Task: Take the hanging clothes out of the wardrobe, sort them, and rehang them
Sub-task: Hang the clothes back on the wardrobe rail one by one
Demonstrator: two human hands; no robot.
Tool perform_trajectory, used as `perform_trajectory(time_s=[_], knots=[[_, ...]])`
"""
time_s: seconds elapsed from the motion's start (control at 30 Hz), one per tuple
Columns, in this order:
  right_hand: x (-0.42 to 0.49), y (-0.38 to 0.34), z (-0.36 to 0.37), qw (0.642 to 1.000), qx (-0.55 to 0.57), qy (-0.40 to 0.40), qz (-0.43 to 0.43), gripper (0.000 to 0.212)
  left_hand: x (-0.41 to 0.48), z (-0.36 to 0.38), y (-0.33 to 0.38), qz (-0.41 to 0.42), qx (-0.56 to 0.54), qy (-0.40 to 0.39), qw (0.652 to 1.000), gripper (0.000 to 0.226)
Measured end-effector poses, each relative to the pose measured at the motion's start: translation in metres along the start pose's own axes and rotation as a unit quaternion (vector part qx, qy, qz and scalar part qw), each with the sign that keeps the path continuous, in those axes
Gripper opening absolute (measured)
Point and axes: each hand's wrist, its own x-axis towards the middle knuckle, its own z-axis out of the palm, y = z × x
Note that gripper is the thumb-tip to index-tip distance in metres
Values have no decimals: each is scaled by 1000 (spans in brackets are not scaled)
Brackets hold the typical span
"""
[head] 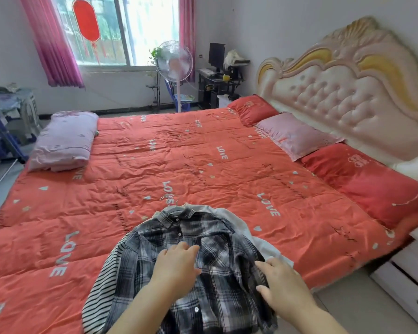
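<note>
A black-and-white plaid shirt lies on top of a small pile of clothes at the near edge of the bed. Under it a striped garment sticks out on the left and a white garment on the right. Metal hanger hooks poke out above the plaid collar. My left hand rests flat on the shirt's front, fingers apart. My right hand hovers over the shirt's right sleeve with fingers spread, holding nothing. The wardrobe is out of view.
The red quilt covers the bed, with a folded lilac blanket at its far left and several pillows along the headboard. A white bedside cabinet stands at the right. A standing fan and a desk are by the window.
</note>
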Motion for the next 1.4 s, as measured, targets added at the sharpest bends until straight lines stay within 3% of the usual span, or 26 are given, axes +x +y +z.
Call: perform_trajectory(time_s=[0.5,0.83,1.03,1.23,1.4], knots=[[263,-60,-2,990,-9,-83,-111,46,163,-19,-105,-118,-55,-19,991,50],[476,-87,91,962,-58,-196,-181,43,267,32,-153,-228,-101,-49,967,47],[562,-103,162,970,-55,-167,-168,48,305,80,-174,-263,-140,-51,953,47],[592,-116,217,977,-37,-151,-149,55,310,106,-188,-278,-136,-70,948,44],[582,-113,217,981,7,-74,-178,31,306,106,-197,-288,-128,-51,948,47]])
